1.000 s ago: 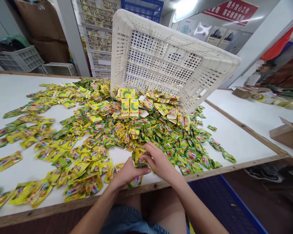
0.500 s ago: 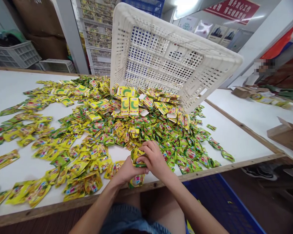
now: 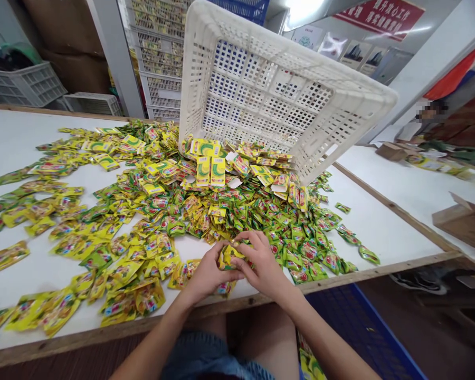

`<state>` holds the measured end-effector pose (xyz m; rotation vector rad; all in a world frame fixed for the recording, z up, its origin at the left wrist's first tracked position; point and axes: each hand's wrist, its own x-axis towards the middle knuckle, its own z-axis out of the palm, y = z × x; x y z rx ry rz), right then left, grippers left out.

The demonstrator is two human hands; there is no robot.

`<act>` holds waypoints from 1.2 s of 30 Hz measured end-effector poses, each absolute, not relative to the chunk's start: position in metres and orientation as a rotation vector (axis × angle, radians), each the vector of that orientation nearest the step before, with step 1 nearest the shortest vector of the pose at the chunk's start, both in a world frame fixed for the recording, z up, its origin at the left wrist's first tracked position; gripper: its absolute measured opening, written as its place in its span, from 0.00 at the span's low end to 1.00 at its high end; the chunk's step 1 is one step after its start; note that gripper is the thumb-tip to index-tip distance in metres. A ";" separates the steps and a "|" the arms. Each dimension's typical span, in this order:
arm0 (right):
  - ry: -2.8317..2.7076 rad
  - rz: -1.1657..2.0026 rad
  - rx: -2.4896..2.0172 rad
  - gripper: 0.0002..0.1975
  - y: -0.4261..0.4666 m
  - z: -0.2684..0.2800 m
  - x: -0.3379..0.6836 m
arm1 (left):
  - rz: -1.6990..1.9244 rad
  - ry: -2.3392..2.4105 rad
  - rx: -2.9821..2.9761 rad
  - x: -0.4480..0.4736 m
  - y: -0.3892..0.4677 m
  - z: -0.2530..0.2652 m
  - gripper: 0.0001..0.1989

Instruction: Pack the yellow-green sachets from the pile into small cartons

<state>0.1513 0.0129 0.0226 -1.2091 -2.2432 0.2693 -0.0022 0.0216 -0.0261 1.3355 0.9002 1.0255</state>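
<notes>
Grip: the left hand [image 3: 206,272] and right hand [image 3: 261,264] are closing around a small bunch of yellow packets [image 3: 228,256], thumbs and fingers pinching it from 2 sides; its exact count is staying hidden behind the fingers.
Held bunch: it is sitting between the 2 hands, just above the table's near edge.
Near edge: a wooden strip [image 3: 138,327] is bordering the white table [image 3: 193,247] beneath the wrists.
Left of hands: loose yellow packets [image 3: 122,272] are lying scattered and overlapping.
Right of hands: green packets [image 3: 311,248] are heaping on the tabletop.
Beyond hands: a white crate [image 3: 293,46] is tilting on its side, its open face turning toward the person; yellow boxes [image 3: 210,171] are lying at its mouth.
Below table: a blue crate [image 3: 348,327] is standing at right.
Background: stacked crates [image 3: 162,79] are rising behind the table.
</notes>
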 end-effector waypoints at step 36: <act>-2.313 0.452 -1.221 0.05 0.011 0.008 0.136 | 1.059 0.856 1.185 -0.001 0.007 -0.062 0.13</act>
